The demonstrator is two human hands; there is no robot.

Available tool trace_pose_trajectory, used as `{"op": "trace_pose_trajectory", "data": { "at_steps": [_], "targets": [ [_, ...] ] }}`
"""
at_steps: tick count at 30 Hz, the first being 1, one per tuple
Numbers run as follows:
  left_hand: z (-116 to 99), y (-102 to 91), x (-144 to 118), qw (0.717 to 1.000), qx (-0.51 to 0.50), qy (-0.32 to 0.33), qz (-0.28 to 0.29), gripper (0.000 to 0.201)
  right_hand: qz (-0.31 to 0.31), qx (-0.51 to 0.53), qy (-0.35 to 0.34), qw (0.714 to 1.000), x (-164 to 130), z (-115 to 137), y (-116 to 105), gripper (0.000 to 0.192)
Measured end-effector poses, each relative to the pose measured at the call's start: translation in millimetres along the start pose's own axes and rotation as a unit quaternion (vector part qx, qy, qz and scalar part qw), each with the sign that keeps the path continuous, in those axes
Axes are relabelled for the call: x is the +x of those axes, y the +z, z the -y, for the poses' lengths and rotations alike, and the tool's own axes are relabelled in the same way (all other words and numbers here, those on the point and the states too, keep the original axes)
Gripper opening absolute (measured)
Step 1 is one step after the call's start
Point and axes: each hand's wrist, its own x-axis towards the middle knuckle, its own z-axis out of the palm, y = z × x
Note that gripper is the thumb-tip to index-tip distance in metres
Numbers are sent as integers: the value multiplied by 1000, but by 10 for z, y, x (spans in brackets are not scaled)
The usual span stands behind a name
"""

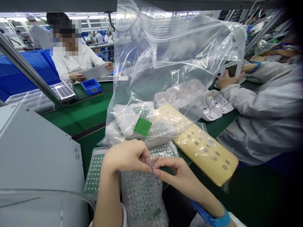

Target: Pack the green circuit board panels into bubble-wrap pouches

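Observation:
My left hand [127, 156] and my right hand [176, 173] meet at the top edge of a bubble-wrap packet [142, 195] holding a green circuit board; both pinch the wrap between fingertips. A blue wrist strap [213, 217] circles my right wrist. Just beyond the hands lies a big clear plastic bag [180, 53], standing open, with more bubble-wrapped boards [132, 119] inside and a green label [142, 126] on it. A tan perforated board [208, 154] lies to the right of the hands. Another wrapped board [94, 171] lies flat at my left.
A grey machine housing [35, 151] fills the left. The green conveyor belt [80, 113] runs across. A co-worker in white sits opposite by a small blue bin [91, 86]. Another person's sleeve [265, 119] and white devices [214, 108] are at the right.

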Motion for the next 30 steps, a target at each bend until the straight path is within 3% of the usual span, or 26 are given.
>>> {"op": "trace_pose_trajectory", "data": {
  "at_steps": [30],
  "targets": [
    [-42, 28, 14, 1000, 18, 7, -3, 9, -8, 3, -9, 1000, 9, 39, 84, 28]
  ]
}}
